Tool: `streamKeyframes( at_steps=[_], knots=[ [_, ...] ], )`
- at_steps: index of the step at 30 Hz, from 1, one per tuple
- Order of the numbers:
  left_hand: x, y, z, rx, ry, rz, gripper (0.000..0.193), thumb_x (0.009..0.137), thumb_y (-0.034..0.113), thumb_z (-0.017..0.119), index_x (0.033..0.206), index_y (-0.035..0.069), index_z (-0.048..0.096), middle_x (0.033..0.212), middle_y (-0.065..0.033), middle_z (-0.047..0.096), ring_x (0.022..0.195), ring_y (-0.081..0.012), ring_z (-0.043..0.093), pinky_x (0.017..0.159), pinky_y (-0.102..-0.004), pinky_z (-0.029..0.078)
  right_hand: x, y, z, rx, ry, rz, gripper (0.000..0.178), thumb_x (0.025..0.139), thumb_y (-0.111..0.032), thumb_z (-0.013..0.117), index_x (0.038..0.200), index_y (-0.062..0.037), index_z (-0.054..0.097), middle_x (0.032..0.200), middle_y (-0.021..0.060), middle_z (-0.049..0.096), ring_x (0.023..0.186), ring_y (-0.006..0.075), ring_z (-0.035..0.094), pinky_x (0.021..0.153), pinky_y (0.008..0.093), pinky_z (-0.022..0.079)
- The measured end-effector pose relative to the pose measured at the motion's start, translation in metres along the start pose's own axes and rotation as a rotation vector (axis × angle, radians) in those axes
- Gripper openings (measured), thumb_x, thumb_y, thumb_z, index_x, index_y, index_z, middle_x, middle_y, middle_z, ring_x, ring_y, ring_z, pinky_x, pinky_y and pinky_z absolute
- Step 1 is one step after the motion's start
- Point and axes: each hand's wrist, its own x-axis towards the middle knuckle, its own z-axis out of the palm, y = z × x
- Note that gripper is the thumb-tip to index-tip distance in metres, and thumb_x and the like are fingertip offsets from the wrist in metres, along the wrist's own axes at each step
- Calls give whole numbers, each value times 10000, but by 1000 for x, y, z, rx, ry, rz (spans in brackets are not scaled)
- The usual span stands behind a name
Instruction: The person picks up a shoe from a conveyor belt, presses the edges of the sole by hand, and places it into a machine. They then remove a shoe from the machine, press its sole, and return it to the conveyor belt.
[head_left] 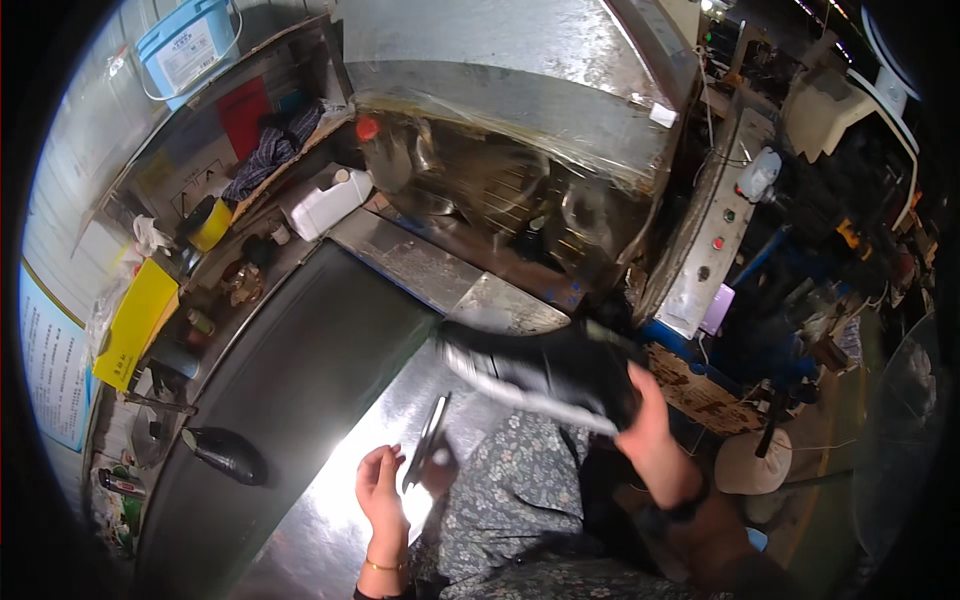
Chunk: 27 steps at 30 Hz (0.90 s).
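My right hand (650, 430) grips a black shoe (545, 365) with a white sole by one end. The shoe is held up above the metal worktop (290, 540) and is blurred by motion. Loosely bent, the fingers of my left hand (380, 490) show nothing between them. Just beside that hand, a slim metal tool (430, 435) lies on the bright worktop; its kind is not clear. Another dark shoe (225, 456) rests on the dark belt (300, 340) to the left. A flowered apron (515, 490) covers my lap.
A metal hood (500, 60) rises beyond the belt's far end. White jug (325, 203), yellow tape roll (207, 223) and yellow card (137, 325) line the left-hand shelf. To the right stands a control panel (705, 250) with buttons.
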Motion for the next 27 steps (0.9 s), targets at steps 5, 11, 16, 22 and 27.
streamKeyframes(
  at_steps=[5,11,16,22,27],
  knots=[
    [-15,-16,-53,161,-30,-51,126,945,57,612,1022,-42,618,979,-108,668,913,-181,644,855,-314,527,223,44,38,-719,10,-546,621,871,-224,693,1378,-25,395,1227,170,607,1115,277,594,921,403,480],
    [20,-30,-111,333,136,6,159,916,-11,600,1070,-47,618,1012,-102,655,931,-171,621,858,-281,493,293,86,22,-1591,20,-503,736,829,-269,700,1399,33,347,1084,325,618,1035,467,599,892,461,489],
    [120,-45,-222,1322,435,420,650,819,216,755,1349,-23,464,1441,-292,389,1350,-400,376,1110,-493,312,152,56,28,-1301,-577,-64,314,921,-193,652,1150,20,630,1084,165,686,989,203,662,859,318,511],
    [205,-32,-214,1461,884,-431,1058,754,434,801,1512,44,176,1545,-275,206,1401,-448,261,1117,-538,303,-43,11,-61,-1424,-5,-188,206,934,-85,600,1100,28,645,995,120,709,907,153,676,785,257,522],
    [204,-51,-320,1733,757,-351,880,873,269,686,1520,39,137,1440,-388,298,1251,-423,475,959,-452,502,-134,30,-138,-1100,214,-70,215,953,-91,578,1123,30,630,978,128,702,849,145,668,769,261,539]
  ],
)
